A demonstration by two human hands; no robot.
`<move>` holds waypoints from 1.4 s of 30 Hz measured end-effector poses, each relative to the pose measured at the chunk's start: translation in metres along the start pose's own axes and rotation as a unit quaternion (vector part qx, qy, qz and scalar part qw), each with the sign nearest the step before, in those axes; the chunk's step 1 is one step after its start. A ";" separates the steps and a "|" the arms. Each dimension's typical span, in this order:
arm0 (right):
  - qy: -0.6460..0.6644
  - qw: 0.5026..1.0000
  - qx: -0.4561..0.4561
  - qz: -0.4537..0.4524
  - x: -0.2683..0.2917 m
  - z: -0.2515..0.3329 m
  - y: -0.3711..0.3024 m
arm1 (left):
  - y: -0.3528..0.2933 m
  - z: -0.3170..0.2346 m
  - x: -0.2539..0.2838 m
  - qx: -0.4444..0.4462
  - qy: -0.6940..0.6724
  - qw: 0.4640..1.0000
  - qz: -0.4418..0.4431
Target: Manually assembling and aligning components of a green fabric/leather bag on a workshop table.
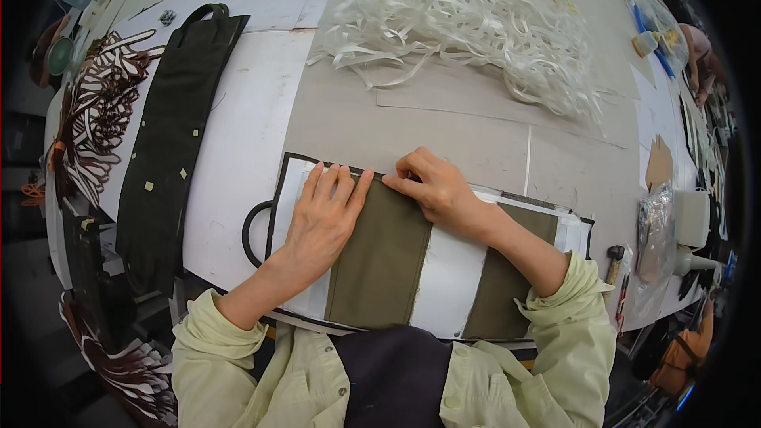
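A flat bag panel [450, 285] with a black border, white backing and two olive-green fabric pieces lies on the table right in front of me. From its left end sticks out a curved black handle [250, 239]. My left hand [326, 218] rests flat on the panel, fingers stretched together to its far edge, beside the left olive piece [379, 257]. Just to the right, my right hand [432, 190] is closed, thumb and forefinger pinching that same far edge where the olive piece meets the border. The spot under the fingertips is hidden.
A heap of white ribbon strips [476, 24] lies beyond the panel on grey board. At left, a long dark bag piece stack [170, 135] carries small pale squares, beside brown-and-white straps [103, 111]. A white bottle [691, 260] and hammer [614, 265] sit at right.
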State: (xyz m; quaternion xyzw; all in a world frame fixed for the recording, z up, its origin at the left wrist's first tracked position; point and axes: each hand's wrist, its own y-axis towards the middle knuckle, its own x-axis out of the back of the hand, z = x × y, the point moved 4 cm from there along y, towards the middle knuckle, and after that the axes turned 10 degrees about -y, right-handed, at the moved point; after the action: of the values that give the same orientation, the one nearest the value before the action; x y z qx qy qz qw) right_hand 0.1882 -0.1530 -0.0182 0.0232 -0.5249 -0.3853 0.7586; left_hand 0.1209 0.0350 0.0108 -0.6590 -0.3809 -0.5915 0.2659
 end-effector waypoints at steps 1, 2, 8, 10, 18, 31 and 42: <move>-0.014 1.000 0.013 0.003 0.001 0.002 0.001 | 0.001 -0.002 -0.002 -0.001 0.000 1.000 0.001; -0.028 0.999 0.025 0.007 0.002 0.004 0.000 | 0.001 -0.005 -0.004 0.001 0.002 1.000 -0.005; -0.064 0.998 0.023 0.008 0.017 0.003 -0.014 | 0.003 -0.014 -0.006 0.006 0.003 1.000 -0.008; -0.103 0.994 0.046 -0.006 0.015 0.006 -0.015 | 0.006 -0.018 -0.006 0.008 -0.003 1.000 -0.012; -0.138 0.988 0.066 -0.036 0.016 0.010 -0.019 | 0.014 -0.033 -0.011 -0.003 0.010 1.000 -0.022; 0.005 0.992 -0.117 -0.036 0.026 -0.006 -0.034 | 0.021 -0.040 -0.015 -0.029 0.013 0.999 0.027; -0.135 0.988 0.027 -0.069 0.028 0.006 -0.040 | 0.030 -0.054 -0.020 -0.013 -0.024 1.000 -0.003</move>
State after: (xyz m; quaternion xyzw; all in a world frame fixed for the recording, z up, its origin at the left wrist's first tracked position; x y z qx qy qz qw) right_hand 0.1649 -0.1955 -0.0110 0.0274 -0.6297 -0.4223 0.6514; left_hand 0.1138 -0.0289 0.0029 -0.6749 -0.3815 -0.5817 0.2460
